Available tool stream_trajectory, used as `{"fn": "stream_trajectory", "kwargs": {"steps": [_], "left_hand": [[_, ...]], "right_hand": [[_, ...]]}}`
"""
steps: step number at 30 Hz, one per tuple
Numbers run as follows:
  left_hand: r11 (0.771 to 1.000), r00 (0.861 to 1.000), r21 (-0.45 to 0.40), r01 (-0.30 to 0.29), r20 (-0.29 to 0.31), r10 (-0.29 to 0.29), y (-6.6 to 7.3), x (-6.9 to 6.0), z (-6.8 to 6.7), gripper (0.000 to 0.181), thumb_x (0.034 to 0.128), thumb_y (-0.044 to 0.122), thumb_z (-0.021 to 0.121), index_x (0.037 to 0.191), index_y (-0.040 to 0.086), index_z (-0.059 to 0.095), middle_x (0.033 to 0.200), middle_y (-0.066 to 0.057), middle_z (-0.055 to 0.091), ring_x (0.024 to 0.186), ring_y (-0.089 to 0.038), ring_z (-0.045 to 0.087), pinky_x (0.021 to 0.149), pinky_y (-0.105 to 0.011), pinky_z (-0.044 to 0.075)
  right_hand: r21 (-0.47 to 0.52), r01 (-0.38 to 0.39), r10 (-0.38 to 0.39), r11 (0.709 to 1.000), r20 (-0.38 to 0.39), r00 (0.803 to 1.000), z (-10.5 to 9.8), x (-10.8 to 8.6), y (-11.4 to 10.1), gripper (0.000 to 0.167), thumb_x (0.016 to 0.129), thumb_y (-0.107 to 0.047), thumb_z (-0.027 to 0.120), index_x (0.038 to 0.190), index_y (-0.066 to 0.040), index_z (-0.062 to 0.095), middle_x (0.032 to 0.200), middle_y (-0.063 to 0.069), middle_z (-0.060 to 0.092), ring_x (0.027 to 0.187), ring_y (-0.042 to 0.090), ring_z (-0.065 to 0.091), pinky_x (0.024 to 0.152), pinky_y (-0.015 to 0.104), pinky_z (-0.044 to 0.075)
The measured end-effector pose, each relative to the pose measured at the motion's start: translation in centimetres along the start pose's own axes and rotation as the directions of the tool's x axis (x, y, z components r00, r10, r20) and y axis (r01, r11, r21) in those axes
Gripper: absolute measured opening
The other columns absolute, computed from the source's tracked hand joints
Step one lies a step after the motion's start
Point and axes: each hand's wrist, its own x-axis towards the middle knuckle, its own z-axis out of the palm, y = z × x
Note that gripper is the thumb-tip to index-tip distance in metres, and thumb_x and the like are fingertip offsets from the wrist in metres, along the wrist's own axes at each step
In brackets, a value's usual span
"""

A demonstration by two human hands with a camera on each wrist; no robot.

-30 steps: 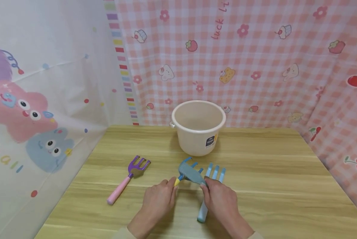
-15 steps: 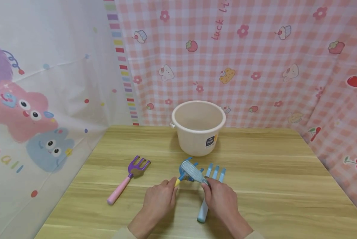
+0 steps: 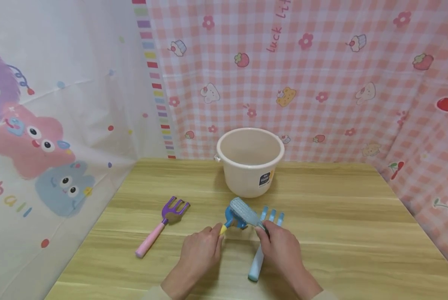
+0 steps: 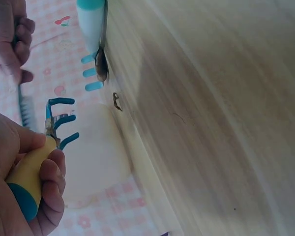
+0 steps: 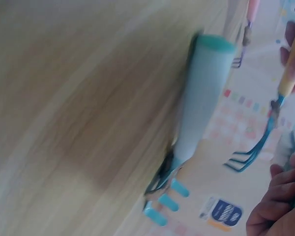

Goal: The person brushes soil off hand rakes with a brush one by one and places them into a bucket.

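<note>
My left hand point(image 3: 201, 248) grips the yellow handle of a small blue hand rake point(image 4: 32, 169). Brown dirt clings to the rake's neck in the left wrist view. In my right hand point(image 3: 283, 246) I hold a light blue brush point(image 3: 244, 211) by its handle; its head lies over the rake's head in the head view, hiding most of the tines. White bristles show in the left wrist view. Under my right hand, a light blue hand rake point(image 3: 256, 265) lies on the table, brown matter at its neck, partly covered by the hand.
A cream bucket point(image 3: 242, 179) stands at the back of the wooden table point(image 3: 340, 233). To the left lies a purple hand fork point(image 3: 150, 238) with a pink handle. Patterned cloths point(image 3: 321, 71) hang behind and at both sides.
The brush has turned from its smooth side to a textured side and shifted slightly across the blue rake's head. The left hand has kept its grip and place.
</note>
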Motion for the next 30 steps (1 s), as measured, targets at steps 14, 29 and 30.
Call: {"fn": "stream_trajectory", "kwargs": {"steps": [14, 29, 30], "left_hand": [[1.000, 0.999, -0.013, 0.025, 0.031, -0.025, 0.2, 0.0, 0.0, 0.026, 0.0919, 0.021, 0.067, 0.113, 0.007, 0.066, 0.067, -0.003, 0.058, 0.048, -0.019, 0.053, 0.039, -0.028, 0.038], [1.000, 1.000, 0.003, 0.015, 0.018, -0.015, 0.0, -0.2, 0.1, 0.024, 0.0908, 0.021, 0.069, 0.110, 0.007, 0.066, 0.063, -0.002, 0.054, 0.046, -0.018, 0.051, 0.039, -0.027, 0.036], [1.000, 1.000, 0.000, 0.018, 0.020, -0.018, 0.0, -0.2, 0.1, 0.024, 0.0908, 0.021, 0.068, 0.110, 0.006, 0.066, 0.063, -0.001, 0.053, 0.046, -0.018, 0.051, 0.039, -0.027, 0.036]], "right_hand": [[-0.056, -0.051, 0.053, 0.997, 0.036, 0.998, 0.3, -0.4, -0.6, 0.012, 0.095, -0.024, 0.066, 0.091, -0.013, 0.070, 0.062, -0.006, 0.052, 0.052, 0.011, 0.045, 0.043, 0.030, 0.035], [-0.061, -0.059, 0.058, 0.996, -0.020, 0.998, 0.6, 0.1, 1.2, 0.020, 0.094, -0.024, 0.067, 0.077, -0.017, 0.059, 0.065, -0.001, 0.057, 0.056, 0.020, 0.053, 0.045, 0.037, 0.038], [-0.048, -0.051, 0.050, 0.998, -0.025, 0.998, 0.5, 0.1, 1.2, 0.022, 0.094, -0.024, 0.068, 0.076, -0.017, 0.057, 0.063, -0.002, 0.054, 0.055, 0.019, 0.051, 0.045, 0.036, 0.037]]}}
